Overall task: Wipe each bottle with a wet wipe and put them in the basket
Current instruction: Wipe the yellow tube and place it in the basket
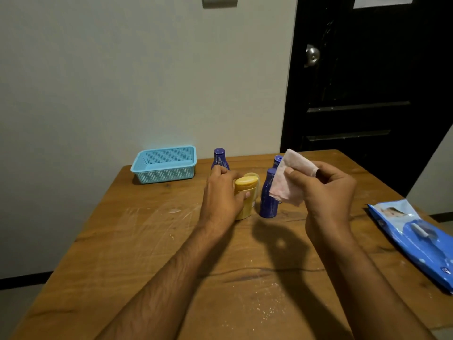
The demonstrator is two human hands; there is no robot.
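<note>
Fingers (241, 195) of the left hand (221, 195) curl round the yellow bottle (245, 192), gripping it just below its flip cap; whether its base rests on the counter (137, 241) or hangs just above it cannot be told. Those of the right hand (328, 190) are bent, and thumb and forefinger pinch the top edge of a pale pink wet wipe (290, 179), which hangs open in the air above the counter, just right of the bottles. Three dark blue bottles stand upright toward the counter's far edge. One blue bottle (219, 159) rises behind the left hand's knuckles, closest to the far edge. A second blue bottle (268, 196) stands just beside the yellow one on its right, with the lower corner of the wipe in front of its shoulder. A third blue bottle (277, 161) shows only its cap, behind the second and partly hidden by the wipe. At the far left corner sits a light blue perforated basket (164, 175), its rim reaching the counter's far edge, with no bottle in it. A blue pack of wipes (416, 241) lies flat along the right edge, overhanging it somewhat. White smears and specks mark the counter near its left side and near edge.
</note>
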